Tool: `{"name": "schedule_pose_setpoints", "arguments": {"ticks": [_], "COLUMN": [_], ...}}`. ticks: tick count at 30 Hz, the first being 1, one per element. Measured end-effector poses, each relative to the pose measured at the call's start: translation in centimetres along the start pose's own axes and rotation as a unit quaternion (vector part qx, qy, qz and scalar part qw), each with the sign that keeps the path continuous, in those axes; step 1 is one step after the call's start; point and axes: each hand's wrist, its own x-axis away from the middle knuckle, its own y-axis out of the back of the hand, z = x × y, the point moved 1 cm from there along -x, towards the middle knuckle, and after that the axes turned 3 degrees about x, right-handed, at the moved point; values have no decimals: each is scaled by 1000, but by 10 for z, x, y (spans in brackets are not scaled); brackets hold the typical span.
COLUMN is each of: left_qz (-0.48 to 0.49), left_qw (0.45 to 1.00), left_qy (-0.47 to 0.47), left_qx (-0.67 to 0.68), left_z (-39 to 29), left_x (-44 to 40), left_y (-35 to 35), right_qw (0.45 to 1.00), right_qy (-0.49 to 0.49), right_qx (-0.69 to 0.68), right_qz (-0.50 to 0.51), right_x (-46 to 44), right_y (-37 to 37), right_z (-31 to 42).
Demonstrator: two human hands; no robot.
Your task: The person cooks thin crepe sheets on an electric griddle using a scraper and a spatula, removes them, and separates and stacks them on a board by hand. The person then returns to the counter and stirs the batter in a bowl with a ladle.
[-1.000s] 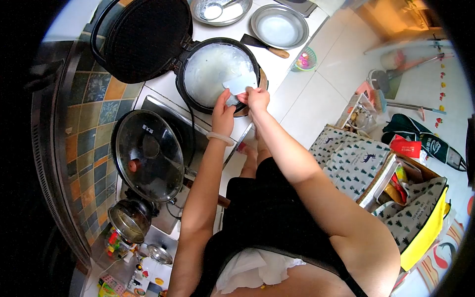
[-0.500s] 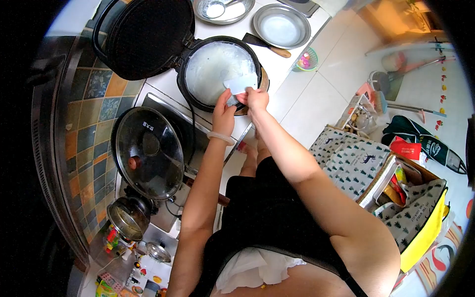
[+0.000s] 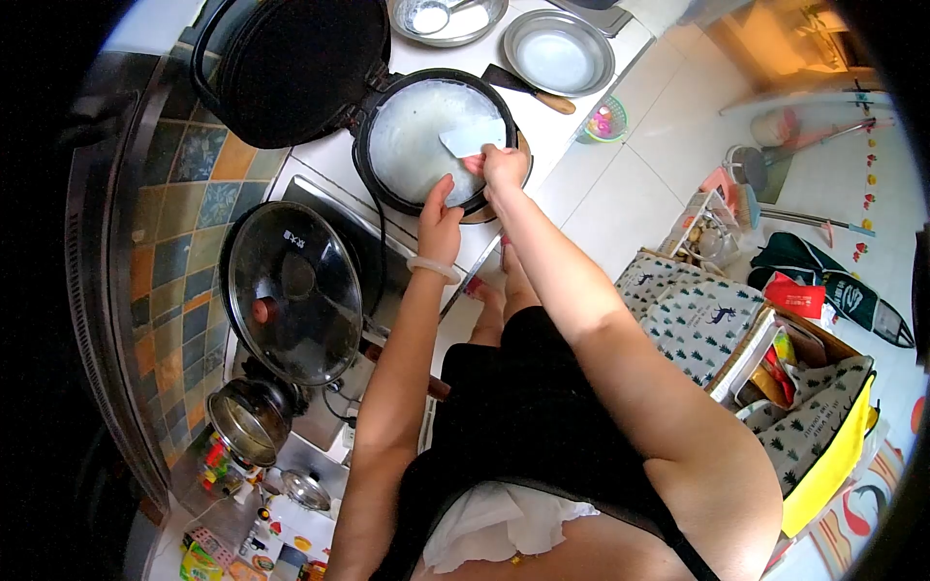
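My right hand (image 3: 505,172) is closed on a pale blue-white flat scraper (image 3: 473,137), which lies over the right part of a round black electric griddle (image 3: 365,169). A thin whitish sheet of batter (image 3: 412,131) covers the griddle's cooking surface. At the near rim, my left hand (image 3: 440,225) has its index finger and thumb apart, with the fingertips at the edge of the sheet. Whether they touch it I cannot tell. The griddle's black lid (image 3: 295,73) stands opened back on the left.
Beyond the griddle stand a metal bowl (image 3: 465,37) with a ladle and a metal plate (image 3: 559,53) of whitish liquid. A wooden-handled knife (image 3: 552,101) lies beside them. Left of me are a glass-lidded pan (image 3: 300,329) and a pot (image 3: 250,426). A green basket (image 3: 604,121) stands past the counter edge.
My left fingers have drawn a little away from my right hand and the scraper. My right hand has shifted slightly up the griddle with the scraper. The whole view has shifted slightly.
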Motion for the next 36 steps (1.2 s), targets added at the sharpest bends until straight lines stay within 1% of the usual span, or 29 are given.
{"name": "schedule_pose_setpoints", "arguments": {"ticks": [4, 8, 10, 12, 13, 16, 19, 20, 22, 23, 25, 26, 28, 30, 31, 34, 35, 36], "left_qz": [-1, 1, 2, 5, 7, -19, -39, -49, -87, -102, -132, -146, -177, -210, -226, -275, -290, -302], "left_qw": [1000, 1000, 1000, 1000, 1000, 1000, 999, 998, 994, 993, 990, 988, 981, 973, 967, 948, 942, 938], "left_qy": [2, -6, -8, 11, 20, -1, 21, 29, 33, 32, 26, 23, 15, 23, 24, 47, 48, 50], "left_qx": [-3, -2, -2, -5, -5, 21, 32, 42, 55, 53, 35, 50, 79, 97, 111, 155, 160, 164], "left_z": [3, 4, -1, -10, -15, -7, -5, -5, -6, -6, 3, 10, 9, 7, 10, 12, 13, 14], "left_x": [0, 3, 7, 13, 17, 19, 28, 32, 37, 37, 37, 36, 35, 35, 33, 33, 31, 31], "left_y": [3, 6, 6, 7, 6, 11, 13, 12, 13, 13, 11, 11, 2, -10, -14, -35, -40, -46], "right_qw": [997, 994, 992, 988, 988, 990, 991, 992, 947, 928, 886, 865, 817, 787, 771, 731, 738, 742], "right_qy": [-30, -70, -101, -122, -125, -107, -102, -69, -35, -4, 52, 79, 94, 96, 68, 86, 94, 80], "right_qx": [-53, -49, -70, -90, -91, -86, 9, 58, 260, 315, 404, 437, 500, 525, 547, 566, 555, 545], "right_qz": [-43, -67, -41, -17, -2, 40, 81, 89, 185, 199, 222, 232, 273, 309, 319, 371, 373, 383], "right_x": [9, 24, 34, 44, 48, 64, 57, 51, 9, 3, -17, -34, -54, -76, -76, -91, -97, -101], "right_y": [9, 8, 6, 6, 7, 12, 22, 26, 36, 36, 36, 35, 29, 22, 17, 10, 9, 7], "right_z": [-23, -35, -36, -33, -31, -14, 3, 10, 35, 51, 72, 79, 96, 105, 113, 129, 131, 131]}}
